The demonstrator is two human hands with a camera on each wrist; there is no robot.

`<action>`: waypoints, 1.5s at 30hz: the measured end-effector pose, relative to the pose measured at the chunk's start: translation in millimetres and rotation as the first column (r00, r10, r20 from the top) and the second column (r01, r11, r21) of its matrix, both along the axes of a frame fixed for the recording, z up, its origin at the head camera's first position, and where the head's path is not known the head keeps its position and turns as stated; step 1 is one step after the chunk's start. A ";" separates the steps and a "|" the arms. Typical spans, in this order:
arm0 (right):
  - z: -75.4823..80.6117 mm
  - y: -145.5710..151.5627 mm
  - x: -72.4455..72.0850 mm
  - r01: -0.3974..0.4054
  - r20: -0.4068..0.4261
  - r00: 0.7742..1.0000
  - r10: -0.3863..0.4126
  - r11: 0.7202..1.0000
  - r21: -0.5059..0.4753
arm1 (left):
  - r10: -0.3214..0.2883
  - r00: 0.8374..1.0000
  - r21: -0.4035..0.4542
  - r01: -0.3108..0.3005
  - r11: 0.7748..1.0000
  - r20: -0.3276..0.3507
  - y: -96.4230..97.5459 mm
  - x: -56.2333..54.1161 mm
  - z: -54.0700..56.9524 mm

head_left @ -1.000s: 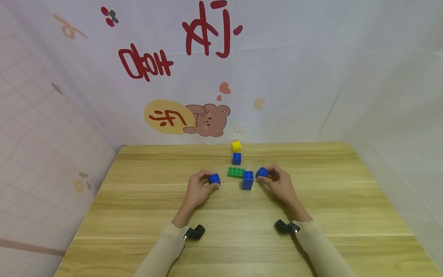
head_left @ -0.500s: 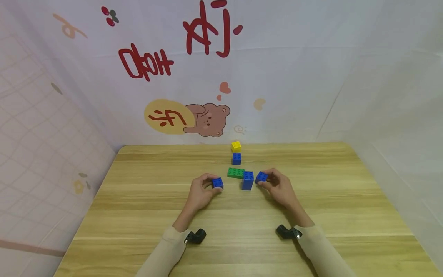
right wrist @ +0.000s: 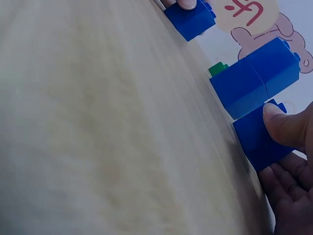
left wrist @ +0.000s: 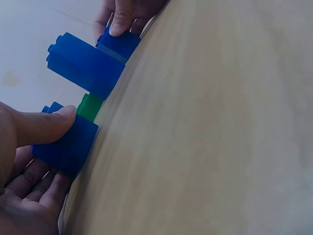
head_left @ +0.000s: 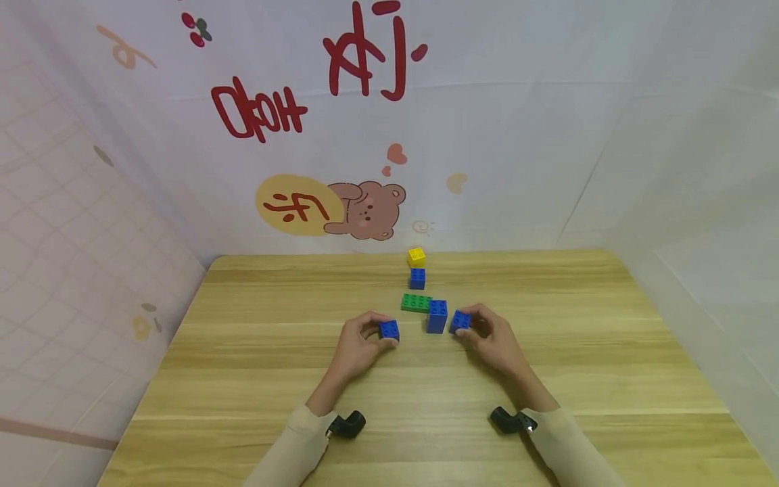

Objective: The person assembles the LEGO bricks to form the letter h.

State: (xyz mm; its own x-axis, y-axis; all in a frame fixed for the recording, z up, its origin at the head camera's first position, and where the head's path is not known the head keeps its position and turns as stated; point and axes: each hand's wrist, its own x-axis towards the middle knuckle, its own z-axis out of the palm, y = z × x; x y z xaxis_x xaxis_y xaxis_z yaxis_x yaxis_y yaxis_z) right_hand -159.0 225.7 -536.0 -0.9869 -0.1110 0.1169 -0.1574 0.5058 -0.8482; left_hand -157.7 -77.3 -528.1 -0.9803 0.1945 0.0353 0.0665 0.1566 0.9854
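Note:
My left hand (head_left: 359, 345) pinches a blue building block (head_left: 389, 330) between thumb and fingers, low over the table. On the other side, my right hand (head_left: 494, 339) grips a second blue block (head_left: 460, 322) the same way. Between them stands a taller blue stack (head_left: 437, 316); the right wrist view shows a seam across this stack (right wrist: 257, 76). The right-hand block sits close beside the stack, while a gap separates the left-hand block from it. A flat green block (head_left: 416, 302) lies just behind the stack, partly hidden by it.
Farther back on the wooden table (head_left: 274, 291) are another blue block (head_left: 417, 279) and a yellow block (head_left: 416, 257), near the printed cloth wall (head_left: 517, 169). Black wrist devices (head_left: 347, 425) sit at both sleeves.
My left hand has carried its blue block right and toward me. The right hand has drawn its block slightly toward me, alongside the stack. The other blocks stay put.

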 end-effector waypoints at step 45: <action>8.7 -42.7 33.2 -0.161 -0.128 0.978 0.166 0.986 0.046 | -0.086 0.995 0.024 0.085 0.996 0.058 -0.1 5.3 -2.6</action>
State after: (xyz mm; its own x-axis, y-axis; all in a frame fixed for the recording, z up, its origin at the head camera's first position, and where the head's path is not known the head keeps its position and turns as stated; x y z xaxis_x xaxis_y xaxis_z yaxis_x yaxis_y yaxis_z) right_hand -125.9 182.9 -527.4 -0.9316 -0.2756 0.2368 -0.3485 0.4934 -0.7970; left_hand -152.4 -77.4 -530.6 -0.9606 0.2775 -0.0173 0.0203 0.1320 0.9910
